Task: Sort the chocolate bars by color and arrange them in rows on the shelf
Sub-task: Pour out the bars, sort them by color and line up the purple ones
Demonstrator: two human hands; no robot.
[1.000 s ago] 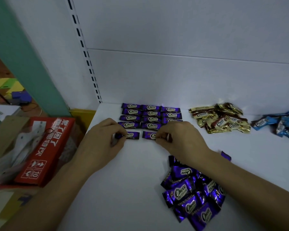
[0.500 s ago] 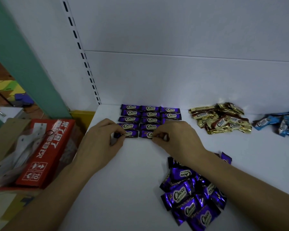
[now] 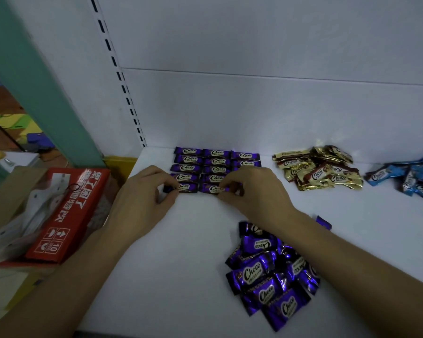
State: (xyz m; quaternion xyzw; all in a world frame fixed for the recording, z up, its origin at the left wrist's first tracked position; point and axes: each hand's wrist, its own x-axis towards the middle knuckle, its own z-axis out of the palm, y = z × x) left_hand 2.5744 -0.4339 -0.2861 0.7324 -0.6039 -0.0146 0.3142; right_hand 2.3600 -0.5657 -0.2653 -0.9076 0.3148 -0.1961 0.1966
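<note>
Nearest the camera, a loose heap of purple chocolate bars [image 3: 271, 272] lies on the white shelf [image 3: 171, 276], partly hidden under the right forearm. A stray purple bar [image 3: 324, 222] peeks out just beyond that arm. Off the shelf's left edge sits a red carton [image 3: 69, 213] with pale parts inside it.

Further in, both hands are down at the front of the sorted purple block. The left hand [image 3: 142, 193] has its fingers [image 3: 167, 184] curled, with thumb and forefinger pinching the left end of the front-left purple bar [image 3: 187, 187]. The right hand [image 3: 254, 191] is curled the same way and pinches the right end of the neighbouring purple bar [image 3: 211, 189]. These two bars lie flat on the shelf, end to end and just beside each other, close against the row behind.

Behind them the purple rows [image 3: 216, 161] run back towards the wall, three bars across with their labels up. To the right, well apart, gold bars [image 3: 320, 168] lie in an untidy pile. Farther right again, blue bars [image 3: 410, 176] are heaped at the frame's edge. A slotted upright [image 3: 122, 81] climbs the white back wall above the shelf's left corner
</note>
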